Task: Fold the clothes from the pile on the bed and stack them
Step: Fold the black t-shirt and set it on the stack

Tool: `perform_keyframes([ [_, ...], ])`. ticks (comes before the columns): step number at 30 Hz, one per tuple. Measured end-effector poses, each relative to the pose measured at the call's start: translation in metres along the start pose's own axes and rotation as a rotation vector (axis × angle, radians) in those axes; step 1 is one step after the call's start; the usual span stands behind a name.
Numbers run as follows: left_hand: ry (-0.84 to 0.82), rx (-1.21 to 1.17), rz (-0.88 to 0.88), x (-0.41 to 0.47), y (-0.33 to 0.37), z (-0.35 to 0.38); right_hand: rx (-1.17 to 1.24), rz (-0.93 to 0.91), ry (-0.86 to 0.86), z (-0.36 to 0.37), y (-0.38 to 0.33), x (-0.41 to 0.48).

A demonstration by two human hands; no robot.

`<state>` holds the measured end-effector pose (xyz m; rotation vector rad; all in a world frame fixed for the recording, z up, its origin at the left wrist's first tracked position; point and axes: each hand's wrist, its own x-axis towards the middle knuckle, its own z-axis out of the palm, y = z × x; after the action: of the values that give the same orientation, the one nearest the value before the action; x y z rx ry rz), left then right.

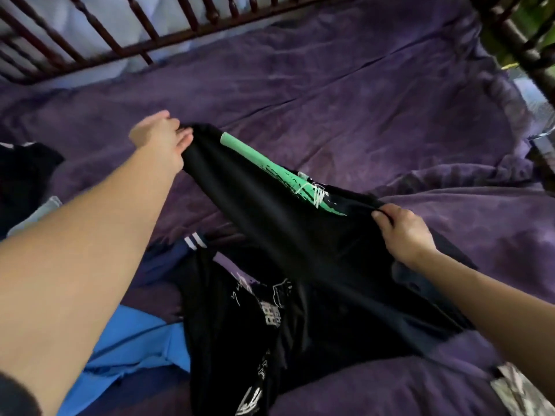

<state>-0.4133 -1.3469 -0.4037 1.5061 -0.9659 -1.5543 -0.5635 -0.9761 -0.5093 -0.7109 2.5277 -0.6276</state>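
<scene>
We see our left grip (162,139), a bare hand at the end of an outstretched arm, pinching one gathered end of a black cotton T-shirt with a mint-green printed graphic (264,223). Its fingers close on the cloth, though the picture is blurred there and we cannot tell how each finger lies. Our right grip (402,232), the other bare hand, has its fingers curled tight round a bunched edge at the shirt's opposite end. The shirt hangs stretched between the two, lifted off the bed, with its far end higher and to the left and its near end lower and to the right. The green graphic faces up along the upper edge, and loose black cloth sags below.

Under it lies a rumpled purple velvety bedspread (360,100), which covers the whole bed. Just below the held shirt rests the pile: a second black garment with white lettering (240,325), crumpled, touching a bright blue garment (135,334) at its left, and a navy piece with white stripes (192,240) above that. Well apart, at the left edge, we see another dark garment (24,172) beside a pale grey scrap (36,214). A patterned grey-green cloth (516,391) shows at the lower right corner. A dark wooden spindle rail (180,34) runs along the far side of the bed.
</scene>
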Motion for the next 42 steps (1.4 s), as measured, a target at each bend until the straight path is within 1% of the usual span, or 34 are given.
perform_keyframes([
  [2, -0.026, 0.022, 0.002, 0.026, -0.006, 0.023, -0.024, 0.003, 0.009, 0.012, -0.002, 0.028],
  [4, -0.079, 0.075, -0.047, 0.052, -0.022, 0.039, -0.048, 0.027, 0.017, 0.021, -0.001, 0.053],
  [6, -0.132, 0.192, -0.122, 0.076, -0.049, 0.044, -0.066, 0.054, 0.009, 0.03, 0.005, 0.071],
  [8, -0.141, 0.302, -0.173, 0.092, -0.09, 0.038, -0.052, 0.091, 0.007, 0.038, 0.013, 0.081],
  [9, -0.099, 0.379, -0.129, 0.092, -0.113, 0.031, -0.032, 0.106, 0.013, 0.041, 0.017, 0.083],
  [10, -0.04, 0.48, -0.035, 0.086, -0.134, 0.022, -0.007, 0.121, 0.019, 0.043, 0.02, 0.082],
  [11, 0.007, 0.601, 0.106, 0.076, -0.153, 0.01, 0.017, 0.132, 0.024, 0.043, 0.022, 0.079],
  [12, 0.015, 0.695, 0.239, 0.057, -0.168, -0.004, 0.036, 0.136, 0.025, 0.042, 0.023, 0.074],
  [14, -0.079, 0.801, 0.463, 0.006, -0.194, -0.037, 0.035, 0.126, 0.018, 0.036, 0.025, 0.061],
  [15, -0.16, 0.825, 0.532, -0.023, -0.204, -0.056, 0.025, 0.128, 0.015, 0.032, 0.026, 0.053],
  [16, -0.243, 0.832, 0.541, -0.057, -0.213, -0.077, 0.018, 0.137, 0.009, 0.028, 0.028, 0.046],
  [17, -0.336, 0.851, 0.487, -0.083, -0.224, -0.098, 0.011, 0.15, 0.003, 0.025, 0.029, 0.038],
  [19, -0.488, 0.949, 0.297, -0.137, -0.246, -0.14, -0.021, 0.173, -0.011, 0.018, 0.032, 0.026],
  [20, -0.548, 1.052, 0.201, -0.157, -0.259, -0.162, -0.042, 0.174, -0.022, 0.016, 0.034, 0.021],
  [21, -0.61, 1.204, 0.143, -0.174, -0.268, -0.181, -0.066, 0.166, -0.033, 0.014, 0.035, 0.017],
  [23, -0.733, 1.538, 0.145, -0.199, -0.286, -0.22, -0.113, 0.151, -0.057, 0.01, 0.037, 0.012],
  [24, -0.781, 1.657, 0.199, -0.207, -0.293, -0.235, -0.137, 0.141, -0.075, 0.009, 0.039, 0.01],
  [25, -0.796, 1.728, 0.249, -0.213, -0.295, -0.245, -0.162, 0.128, -0.088, 0.009, 0.042, 0.008],
  [26, -0.751, 1.776, 0.289, -0.216, -0.294, -0.252, -0.192, 0.118, -0.087, 0.008, 0.045, 0.006],
  [27, -0.717, 1.779, 0.233, -0.215, -0.288, -0.255, -0.222, 0.114, -0.061, 0.007, 0.048, 0.005],
  [29, -0.562, 1.743, 0.084, -0.201, -0.265, -0.257, -0.249, 0.113, 0.02, 0.002, 0.054, 0.003],
  [30, -0.517, 1.71, 0.06, -0.19, -0.25, -0.259, -0.252, 0.115, 0.061, -0.001, 0.055, 0.003],
  [32, -0.442, 1.637, 0.115, -0.156, -0.213, -0.262, -0.264, 0.129, 0.124, -0.011, 0.057, 0.008],
  [35, -0.431, 1.503, 0.187, -0.099, -0.15, -0.248, -0.257, 0.148, 0.197, -0.022, 0.063, 0.026],
  [37, -0.374, 1.398, 0.221, -0.058, -0.128, -0.231, -0.238, 0.173, 0.206, -0.025, 0.07, 0.037],
  [39, -0.269, 1.266, 0.192, -0.028, -0.13, -0.218, -0.175, 0.204, 0.187, -0.026, 0.077, 0.041],
  [42, -0.009, 1.205, 0.141, -0.029, -0.162, -0.217, -0.019, 0.292, 0.162, -0.027, 0.088, 0.027],
])
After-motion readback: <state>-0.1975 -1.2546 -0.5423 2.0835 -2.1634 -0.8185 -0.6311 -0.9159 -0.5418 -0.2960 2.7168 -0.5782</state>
